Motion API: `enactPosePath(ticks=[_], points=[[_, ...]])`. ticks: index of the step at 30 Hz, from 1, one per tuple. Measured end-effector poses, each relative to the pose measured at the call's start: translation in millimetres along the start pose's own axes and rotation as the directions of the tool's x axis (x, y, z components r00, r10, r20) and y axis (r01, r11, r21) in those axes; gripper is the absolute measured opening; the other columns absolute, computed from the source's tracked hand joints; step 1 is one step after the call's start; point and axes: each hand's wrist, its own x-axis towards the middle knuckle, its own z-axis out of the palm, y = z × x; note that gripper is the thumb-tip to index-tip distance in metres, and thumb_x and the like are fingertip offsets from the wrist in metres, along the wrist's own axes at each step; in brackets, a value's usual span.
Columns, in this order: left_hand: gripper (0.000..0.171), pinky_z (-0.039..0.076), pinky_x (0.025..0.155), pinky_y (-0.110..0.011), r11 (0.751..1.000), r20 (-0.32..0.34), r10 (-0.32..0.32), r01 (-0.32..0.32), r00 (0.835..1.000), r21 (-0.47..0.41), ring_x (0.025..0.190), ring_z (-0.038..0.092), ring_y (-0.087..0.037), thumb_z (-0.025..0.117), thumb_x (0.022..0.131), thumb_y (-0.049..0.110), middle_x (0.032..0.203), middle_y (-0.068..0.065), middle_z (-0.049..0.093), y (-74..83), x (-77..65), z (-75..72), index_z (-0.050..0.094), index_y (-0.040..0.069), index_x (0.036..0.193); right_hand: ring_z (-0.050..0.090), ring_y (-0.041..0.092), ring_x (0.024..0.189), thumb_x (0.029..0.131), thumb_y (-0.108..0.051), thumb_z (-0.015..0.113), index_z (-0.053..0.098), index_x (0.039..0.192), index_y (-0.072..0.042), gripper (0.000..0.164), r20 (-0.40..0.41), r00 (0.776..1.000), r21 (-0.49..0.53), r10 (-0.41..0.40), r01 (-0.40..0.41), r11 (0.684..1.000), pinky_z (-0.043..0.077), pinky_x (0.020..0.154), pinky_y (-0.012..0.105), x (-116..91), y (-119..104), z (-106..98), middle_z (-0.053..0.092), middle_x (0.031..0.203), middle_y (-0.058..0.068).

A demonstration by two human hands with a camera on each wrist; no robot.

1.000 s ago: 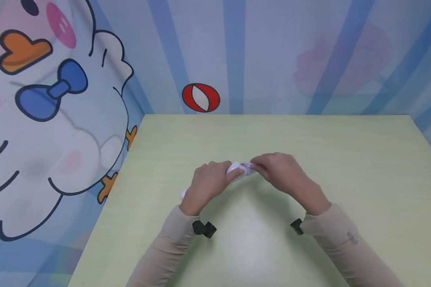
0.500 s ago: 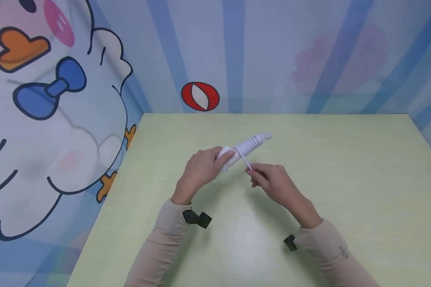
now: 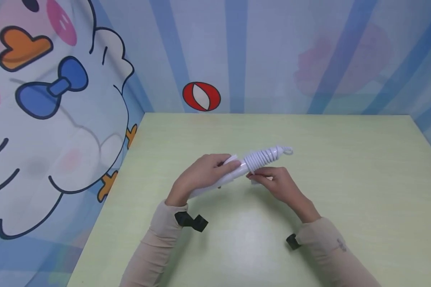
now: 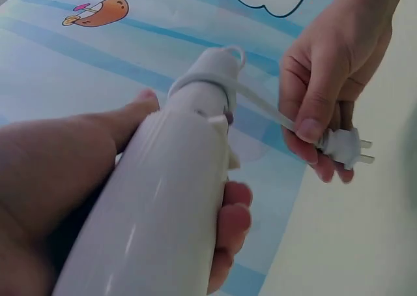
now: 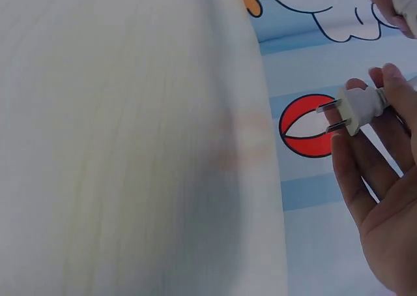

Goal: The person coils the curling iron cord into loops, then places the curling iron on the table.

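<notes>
A white tube-shaped appliance [image 3: 237, 169] is held up a little above the middle of the green tabletop [image 3: 344, 179]. It lies slanted, with its far end pointing up and to the right. A white cord [image 3: 262, 157] is wound round and round that far end, and a small loop of it sticks out at the tip.

The left hand [image 3: 204, 173] has its fingers and thumb curled tight around the thick near part of the appliance. The right hand [image 3: 274, 181] is just beside it, under the wound part. It pinches the white plug [image 4: 342, 146] at the end of the cord between thumb and fingers. The two metal pins of the plug poke out past the fingers.

Both hands are close together and well away from every edge of the tabletop. There is lots of bare room to the right, to the left and in front. The back edge meets a blue striped wall [image 3: 273, 52] with a red and white ball [image 3: 201, 97] drawn on it. The left edge meets a wall with a big cartoon duck [image 3: 57, 99].
</notes>
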Motion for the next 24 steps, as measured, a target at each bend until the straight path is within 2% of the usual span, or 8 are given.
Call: enactPosePath(ticks=[5, 7, 9, 11, 14, 16, 21, 24], points=[[0.027, 0.048, 0.067, -0.031, 0.996, 0.071, 0.084, -0.085, 0.994, 0.018, 0.078, 0.058, -0.016, 0.051, 0.094, 0.051, 0.085, 0.002, 0.061, -0.2, -3.7, -0.3, 0.061, 0.027, 0.099, 0.065, 0.015, 0.09, 0.084, -0.003, 0.07, 0.067, 0.097, -0.005, 0.014, -0.039, 0.995, -0.046, -0.097, 0.095, 0.994, 0.053, 0.08, 0.033, 1, 2, -3, 0.07, 0.095, 0.006], [0.023, 0.048, 0.067, -0.031, 0.993, 0.106, 0.112, -0.115, 0.988, 0.019, 0.077, 0.058, -0.016, 0.052, 0.095, 0.048, 0.084, 0.002, 0.06, -1.0, -5.6, -1.9, 0.06, 0.026, 0.096, 0.063, 0.019, 0.092, 0.084, -0.002, 0.07, 0.064, 0.099, -0.004, 0.016, -0.008, 0.996, -0.106, -0.085, 0.083, 0.991, 0.052, 0.081, 0.037, 1, -1, -8, 0.068, 0.095, 0.007], [0.02, 0.048, 0.068, -0.029, 0.988, 0.146, 0.143, -0.149, 0.979, 0.03, 0.076, 0.058, -0.014, 0.053, 0.095, 0.045, 0.083, 0.003, 0.06, -2.2, -6.3, -2.8, 0.059, 0.026, 0.094, 0.063, 0.022, 0.091, 0.081, 0.001, 0.07, 0.065, 0.097, -0.004, 0.017, 0.05, 0.988, -0.226, -0.147, 0.155, 0.962, 0.052, 0.08, 0.039, 3, -6, -15, 0.068, 0.095, 0.008], [0.02, 0.047, 0.067, -0.028, 0.983, 0.187, 0.164, -0.177, 0.968, 0.05, 0.075, 0.057, -0.013, 0.054, 0.095, 0.044, 0.081, 0.004, 0.059, -3.0, -5.9, -2.3, 0.058, 0.025, 0.091, 0.062, 0.024, 0.089, 0.079, 0.003, 0.071, 0.067, 0.097, -0.004, 0.02, 0.116, 0.967, -0.229, -0.228, 0.25, 0.941, 0.05, 0.077, 0.038, 5, -10, -25, 0.069, 0.095, 0.009], [0.021, 0.046, 0.065, -0.025, 0.975, 0.236, 0.179, -0.205, 0.955, 0.09, 0.072, 0.056, -0.011, 0.055, 0.094, 0.045, 0.078, 0.005, 0.057, -2.4, -4.8, 0.0, 0.057, 0.025, 0.089, 0.06, 0.023, 0.089, 0.075, 0.001, 0.074, 0.071, 0.095, -0.009, 0.022, 0.221, 0.912, -0.228, -0.346, 0.393, 0.891, 0.047, 0.077, 0.037, 14, -15, -39, 0.07, 0.095, 0.006], [0.022, 0.044, 0.064, -0.024, 0.968, 0.258, 0.184, -0.22, 0.948, 0.119, 0.071, 0.055, -0.009, 0.055, 0.094, 0.045, 0.077, 0.005, 0.056, -0.8, -4.0, 2.6, 0.057, 0.024, 0.089, 0.057, 0.02, 0.09, 0.077, -0.003, 0.074, 0.072, 0.093, -0.012, 0.019, 0.282, 0.908, -0.193, -0.309, 0.369, 0.909, 0.044, 0.078, 0.037, 20, -15, -47, 0.07, 0.096, 0.003], [0.024, 0.04, 0.063, -0.022, 0.957, 0.29, 0.171, -0.229, 0.942, 0.179, 0.067, 0.049, -0.008, 0.055, 0.095, 0.044, 0.074, 0.006, 0.052, 3.6, -3.2, 13.2, 0.056, 0.021, 0.09, 0.054, 0.014, 0.092, 0.082, -0.013, 0.074, 0.074, 0.092, -0.021, 0.013, 0.427, 0.9, -0.307, -0.094, 0.242, 0.92, 0.043, 0.081, 0.037, 29, -20, -59, 0.068, 0.098, -0.007], [0.024, 0.038, 0.062, -0.022, 0.954, 0.288, 0.139, -0.206, 0.947, 0.219, 0.067, 0.047, -0.008, 0.055, 0.094, 0.045, 0.074, 0.006, 0.05, 3.3, -2.2, 23.3, 0.056, 0.021, 0.091, 0.052, 0.012, 0.088, 0.081, -0.017, 0.076, 0.074, 0.092, -0.024, 0.013, 0.473, 0.88, -0.337, -0.036, 0.219, 0.916, 0.043, 0.077, 0.034, 29, -23, -62, 0.066, 0.097, -0.01]])
